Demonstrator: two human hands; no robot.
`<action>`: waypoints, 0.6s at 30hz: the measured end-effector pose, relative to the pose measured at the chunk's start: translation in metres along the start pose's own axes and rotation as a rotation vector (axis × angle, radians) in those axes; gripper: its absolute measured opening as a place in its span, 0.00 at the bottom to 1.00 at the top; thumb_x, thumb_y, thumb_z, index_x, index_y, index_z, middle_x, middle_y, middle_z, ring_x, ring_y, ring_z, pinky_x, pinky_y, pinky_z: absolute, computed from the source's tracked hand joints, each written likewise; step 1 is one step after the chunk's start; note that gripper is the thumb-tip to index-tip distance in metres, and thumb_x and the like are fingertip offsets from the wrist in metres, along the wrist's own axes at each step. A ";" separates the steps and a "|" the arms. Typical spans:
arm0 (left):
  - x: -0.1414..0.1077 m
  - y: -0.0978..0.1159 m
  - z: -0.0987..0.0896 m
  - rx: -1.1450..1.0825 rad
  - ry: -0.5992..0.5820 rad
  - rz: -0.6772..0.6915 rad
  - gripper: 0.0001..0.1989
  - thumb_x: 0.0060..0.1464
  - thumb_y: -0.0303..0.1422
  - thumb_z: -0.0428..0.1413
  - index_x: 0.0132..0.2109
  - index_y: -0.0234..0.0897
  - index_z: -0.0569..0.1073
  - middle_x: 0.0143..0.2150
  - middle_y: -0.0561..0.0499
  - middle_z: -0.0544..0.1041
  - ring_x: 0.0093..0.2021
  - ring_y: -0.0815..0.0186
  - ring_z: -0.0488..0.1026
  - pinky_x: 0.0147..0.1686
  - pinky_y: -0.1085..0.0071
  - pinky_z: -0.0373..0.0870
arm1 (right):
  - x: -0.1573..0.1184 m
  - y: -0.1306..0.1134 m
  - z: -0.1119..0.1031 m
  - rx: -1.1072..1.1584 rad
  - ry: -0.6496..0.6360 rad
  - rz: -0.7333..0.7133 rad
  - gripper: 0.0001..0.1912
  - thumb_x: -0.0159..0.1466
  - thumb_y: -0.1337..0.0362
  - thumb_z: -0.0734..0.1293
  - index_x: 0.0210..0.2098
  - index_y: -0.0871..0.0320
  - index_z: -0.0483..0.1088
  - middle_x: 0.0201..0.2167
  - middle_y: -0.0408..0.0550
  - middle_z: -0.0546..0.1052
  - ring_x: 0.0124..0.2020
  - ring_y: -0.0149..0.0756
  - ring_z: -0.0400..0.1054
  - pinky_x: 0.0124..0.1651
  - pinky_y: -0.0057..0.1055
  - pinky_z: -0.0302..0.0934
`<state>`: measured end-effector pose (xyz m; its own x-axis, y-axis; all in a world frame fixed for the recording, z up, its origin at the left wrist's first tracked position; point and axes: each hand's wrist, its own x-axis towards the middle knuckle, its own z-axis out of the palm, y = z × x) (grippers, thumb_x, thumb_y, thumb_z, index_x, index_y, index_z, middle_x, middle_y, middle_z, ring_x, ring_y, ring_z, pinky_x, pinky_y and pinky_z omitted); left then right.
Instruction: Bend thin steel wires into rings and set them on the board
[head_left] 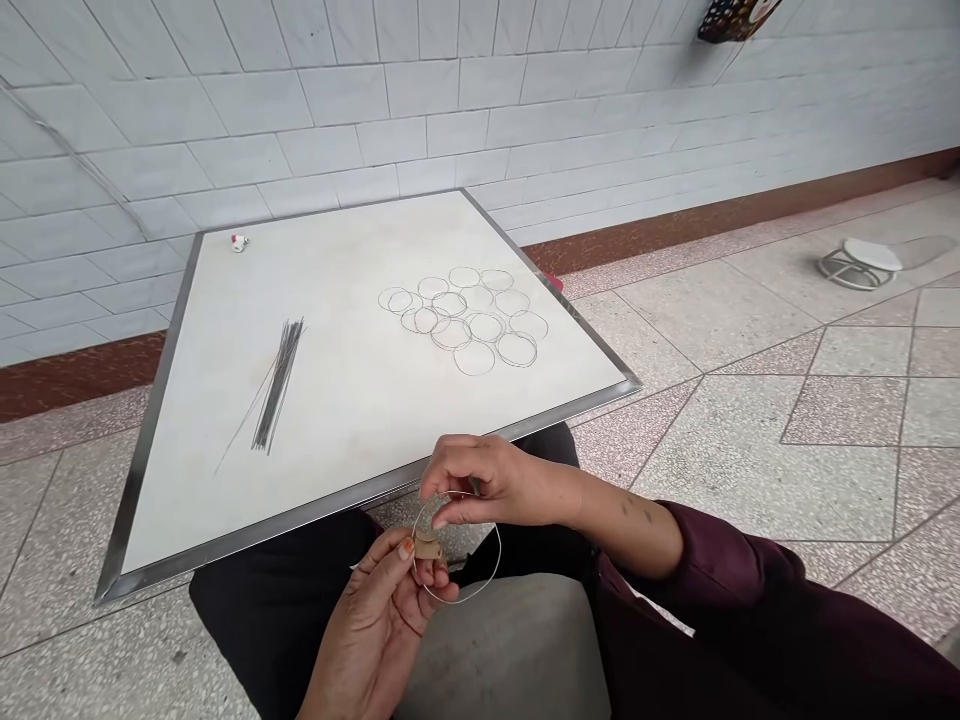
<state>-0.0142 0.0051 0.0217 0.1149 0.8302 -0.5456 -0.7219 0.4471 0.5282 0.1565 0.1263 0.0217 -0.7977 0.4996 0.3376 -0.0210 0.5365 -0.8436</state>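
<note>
Head view: this side of the table (pixel 352 400), the wire ring (pixel 500 548) crosses the left hand (pixel 382 612), which pinches a tan piece (pixel 428 550); the right hand (pixel 496 480) curls at the ring's tableward arc, grip unclear.

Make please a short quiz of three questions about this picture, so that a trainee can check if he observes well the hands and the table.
1. What lies on the left part of the table?
a) pliers
b) a bundle of straight wires
c) a cup

2. True or false: some of the wire rings on the table overlap.

3. Complete: the small brown piece is held in the person's ____.

Key: 1. b; 2. true; 3. left hand.
</note>
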 end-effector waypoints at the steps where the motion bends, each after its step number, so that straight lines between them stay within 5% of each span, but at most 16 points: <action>1: -0.001 0.000 0.001 0.002 0.005 0.008 0.07 0.47 0.31 0.67 0.28 0.35 0.77 0.26 0.53 0.74 0.29 0.69 0.72 0.33 0.72 0.74 | -0.001 -0.001 0.000 -0.009 0.015 0.008 0.10 0.64 0.63 0.71 0.44 0.60 0.73 0.34 0.45 0.70 0.33 0.27 0.67 0.34 0.23 0.65; 18: -0.001 -0.009 0.004 -0.019 -0.047 0.018 0.05 0.49 0.30 0.67 0.29 0.35 0.79 0.27 0.52 0.75 0.31 0.68 0.72 0.39 0.68 0.75 | 0.003 0.006 0.000 0.053 0.104 -0.129 0.06 0.65 0.65 0.69 0.39 0.60 0.77 0.34 0.46 0.74 0.36 0.28 0.71 0.39 0.24 0.70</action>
<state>-0.0055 0.0015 0.0202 0.1331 0.8529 -0.5049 -0.7372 0.4257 0.5248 0.1539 0.1313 0.0181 -0.7199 0.4981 0.4833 -0.1530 0.5653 -0.8106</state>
